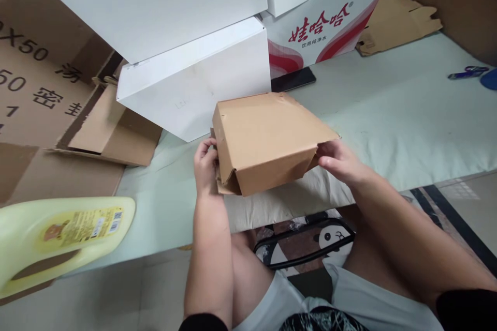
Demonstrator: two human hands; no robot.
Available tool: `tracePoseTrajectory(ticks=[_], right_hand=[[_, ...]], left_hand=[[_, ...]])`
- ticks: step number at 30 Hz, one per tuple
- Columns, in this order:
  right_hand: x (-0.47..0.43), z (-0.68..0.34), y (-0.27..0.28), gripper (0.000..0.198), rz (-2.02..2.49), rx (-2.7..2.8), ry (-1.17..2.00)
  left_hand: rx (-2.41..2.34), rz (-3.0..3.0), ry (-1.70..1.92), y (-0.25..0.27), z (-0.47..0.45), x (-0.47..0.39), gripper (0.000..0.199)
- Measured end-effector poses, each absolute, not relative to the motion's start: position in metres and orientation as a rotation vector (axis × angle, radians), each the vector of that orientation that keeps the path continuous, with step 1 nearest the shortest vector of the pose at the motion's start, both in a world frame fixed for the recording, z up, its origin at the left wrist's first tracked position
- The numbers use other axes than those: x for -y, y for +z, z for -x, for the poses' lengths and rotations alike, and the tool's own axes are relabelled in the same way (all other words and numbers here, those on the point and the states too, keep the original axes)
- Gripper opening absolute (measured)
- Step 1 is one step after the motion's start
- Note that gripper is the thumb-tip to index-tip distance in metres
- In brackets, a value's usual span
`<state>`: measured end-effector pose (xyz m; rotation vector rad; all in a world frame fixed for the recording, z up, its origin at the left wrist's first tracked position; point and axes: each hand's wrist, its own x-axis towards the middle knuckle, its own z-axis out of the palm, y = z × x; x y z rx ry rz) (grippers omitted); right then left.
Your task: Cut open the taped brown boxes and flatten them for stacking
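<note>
A brown cardboard box [272,132] is tilted between my hands above the front part of the covered table, with loose flaps at its near left and near right corners. My left hand [205,163] is closed on the box's left side, its fingers curled at the edge and flap. At the near right corner, my right hand [337,159] grips the box with the thumb showing and the other fingers partly hidden under the cardboard. The underside and inside of the box are out of sight.
Large white boxes [194,80] stand behind, one printed in red [322,28]. A dark phone [295,79] lies before them. Left are cardboard cartons [39,83] and a yellow bottle [77,227]. Scissors [468,73] and flat cardboard [399,23] lie right on the pale green tablecloth [407,114].
</note>
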<state>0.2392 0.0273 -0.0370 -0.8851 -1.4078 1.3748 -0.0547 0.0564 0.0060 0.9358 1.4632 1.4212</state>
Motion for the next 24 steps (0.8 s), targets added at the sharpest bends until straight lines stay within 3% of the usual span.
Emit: tracePoseTrajectory(ticks=[6,13,19,24], right_hand=[[-0.026,-0.239,-0.028,0.068,1.048,1.233,1.305],[-0.029,-0.244,-0.028,0.064,1.063,1.235,1.175],[-0.027,-0.250,-0.026,0.061,1.005,1.331,1.145],[-0.026,-0.260,-0.029,0.050,0.941,1.334,1.187]], left_hand=[[-1.512,-1.008,1.369,0.004,0.056,-0.057,0.032],[-1.406,-1.094,1.123,-0.017,0.067,-0.066,0.065],[-1.397,-1.123,1.090,-0.026,0.072,-0.067,0.063],[-1.329,-1.127,0.961,-0.028,0.074,-0.072,0.048]])
